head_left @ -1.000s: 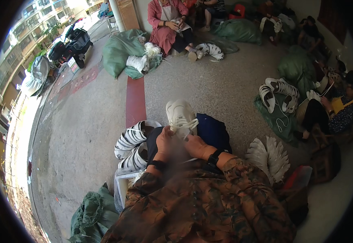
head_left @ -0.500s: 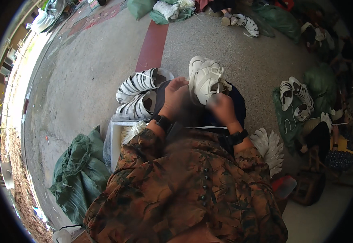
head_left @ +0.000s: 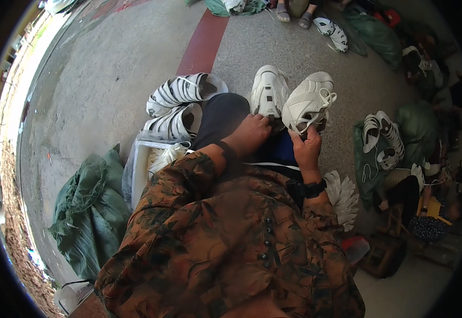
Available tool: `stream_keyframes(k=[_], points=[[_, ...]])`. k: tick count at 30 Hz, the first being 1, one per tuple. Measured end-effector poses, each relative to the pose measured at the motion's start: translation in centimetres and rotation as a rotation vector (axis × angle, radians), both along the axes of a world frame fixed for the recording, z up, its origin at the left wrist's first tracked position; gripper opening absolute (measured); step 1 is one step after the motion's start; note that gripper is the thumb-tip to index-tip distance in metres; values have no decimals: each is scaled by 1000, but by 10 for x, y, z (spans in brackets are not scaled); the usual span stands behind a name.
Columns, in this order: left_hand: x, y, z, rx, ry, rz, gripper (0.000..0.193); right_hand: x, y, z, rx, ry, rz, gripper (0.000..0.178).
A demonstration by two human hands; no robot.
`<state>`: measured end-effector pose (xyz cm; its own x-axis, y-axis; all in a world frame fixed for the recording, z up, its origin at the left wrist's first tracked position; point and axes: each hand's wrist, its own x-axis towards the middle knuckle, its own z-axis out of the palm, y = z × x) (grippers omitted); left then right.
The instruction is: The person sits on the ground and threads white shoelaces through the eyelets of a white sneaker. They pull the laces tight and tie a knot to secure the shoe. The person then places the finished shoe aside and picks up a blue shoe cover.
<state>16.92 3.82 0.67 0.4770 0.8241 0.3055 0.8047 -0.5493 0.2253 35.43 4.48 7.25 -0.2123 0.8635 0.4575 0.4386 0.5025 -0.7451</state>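
Observation:
Two cream-white sneakers are above my lap, side by side with toes pointing away. My left hand (head_left: 251, 133) grips the opening end of the left sneaker (head_left: 269, 91), which shows dark slots down its front and no tied lace. My right hand (head_left: 307, 147) holds the right sneaker (head_left: 307, 100) by its heel end, thumb at the opening. That one has a lace threaded and tied in a bow, and it tilts to the right. The fingers under both sneakers are partly hidden.
White shoes with black stripes (head_left: 170, 123) are stacked left of my knee. Beside me are an open box with white laces (head_left: 168, 155) and a green sack (head_left: 90, 217). A lace bundle (head_left: 341, 196) hangs at my right. Other people sit at the right among sacks and shoes (head_left: 382, 138).
The two sneakers, overlapping before, are now apart, the laced one further right. My left hand has moved right onto the unlaced sneaker. My right hand has shifted right with the laced one.

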Motion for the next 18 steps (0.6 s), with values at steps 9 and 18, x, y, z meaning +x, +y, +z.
stream_keyframes(k=[9, 18], points=[[-37, 4, 44, -260, -777, 6, 16, 41, 15, 0, -26, 167, -274, 20], [-109, 7, 61, -345, -1497, 247, 19, -6, 25, 28, -75, -427, 229, 20]])
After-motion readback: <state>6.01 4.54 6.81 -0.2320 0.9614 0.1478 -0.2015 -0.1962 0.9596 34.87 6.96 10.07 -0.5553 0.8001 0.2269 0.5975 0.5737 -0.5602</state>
